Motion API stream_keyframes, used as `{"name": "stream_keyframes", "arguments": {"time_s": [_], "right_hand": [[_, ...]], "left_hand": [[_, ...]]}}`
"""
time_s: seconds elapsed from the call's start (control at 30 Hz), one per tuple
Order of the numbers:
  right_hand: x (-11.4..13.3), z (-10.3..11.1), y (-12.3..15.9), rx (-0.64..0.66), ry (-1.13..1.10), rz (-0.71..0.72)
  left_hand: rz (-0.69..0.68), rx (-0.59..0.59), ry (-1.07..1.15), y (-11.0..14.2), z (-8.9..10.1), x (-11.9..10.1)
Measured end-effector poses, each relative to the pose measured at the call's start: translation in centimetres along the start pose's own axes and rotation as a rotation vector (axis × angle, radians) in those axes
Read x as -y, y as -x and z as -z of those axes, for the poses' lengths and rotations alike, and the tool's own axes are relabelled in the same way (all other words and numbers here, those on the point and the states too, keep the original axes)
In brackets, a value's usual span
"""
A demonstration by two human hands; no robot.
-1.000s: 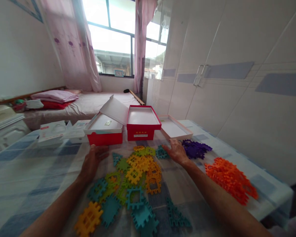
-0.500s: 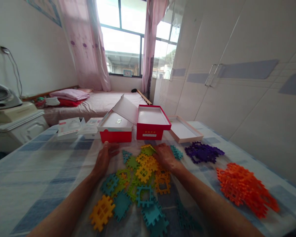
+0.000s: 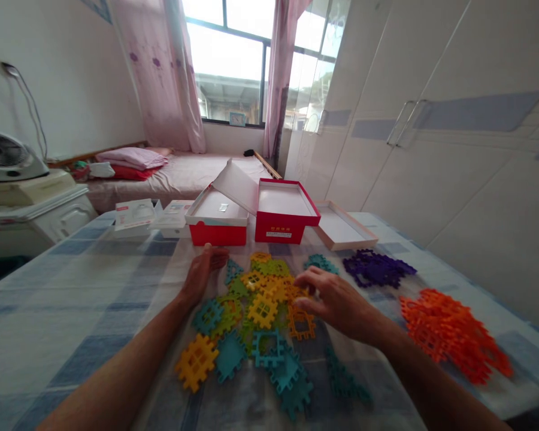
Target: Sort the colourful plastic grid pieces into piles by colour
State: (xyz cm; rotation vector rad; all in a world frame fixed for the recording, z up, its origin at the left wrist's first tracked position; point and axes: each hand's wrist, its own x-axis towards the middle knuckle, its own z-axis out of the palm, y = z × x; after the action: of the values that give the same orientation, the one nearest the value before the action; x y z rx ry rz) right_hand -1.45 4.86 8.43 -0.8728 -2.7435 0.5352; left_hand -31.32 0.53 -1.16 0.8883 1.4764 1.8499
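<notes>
Plastic pcs [image 3: 263, 309] outside red boxes [image 3: 219, 235]

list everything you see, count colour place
mixed pieces: many, yellow, green, teal, orange, centre
purple pieces: many, purple, right
orange pieces: many, orange, near right
red boxes: two, red, centre back
shallow tray: one, pinkish, back right
white boxes: two, white, back left
tablecloth: one, blue-white, underneath
bed: one, pink, back
fan: one, white, left
window: one, bright, back
curtains: two, pink, back
wardrobe: one, white, right
left hand: one, bare, beside mixed pieces
right hand: one, bare, over mixed pieces

Green pieces [image 3: 238, 288] partly beneath yellow pieces [image 3: 275, 290]
</notes>
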Motion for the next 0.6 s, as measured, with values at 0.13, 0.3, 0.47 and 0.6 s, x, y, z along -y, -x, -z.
{"name": "stream_keyframes", "arguments": {"time_s": [0.13,0.3,0.47,0.6], "right_hand": [[-0.3,0.0,6.6,0.296,0.044,-0.215],[-1.6,-2.3,9.9,0.252,0.046,-0.306],[-0.4,-2.5,9.7,0.073,-0.019,-0.274],[2.3,-3.9,8.9,0.026,-0.08,-0.255]], "left_hand": [[-0.012,0.041,-0.067,-0.2,0.1,0.4],[-0.038,0.036,-0.063,-0.3,0.1,0.5],[-0.035,0.022,-0.073,-0.1,0.0,0.3],[-0.04,0.032,-0.075,-0.1,0.0,0.3]]}}
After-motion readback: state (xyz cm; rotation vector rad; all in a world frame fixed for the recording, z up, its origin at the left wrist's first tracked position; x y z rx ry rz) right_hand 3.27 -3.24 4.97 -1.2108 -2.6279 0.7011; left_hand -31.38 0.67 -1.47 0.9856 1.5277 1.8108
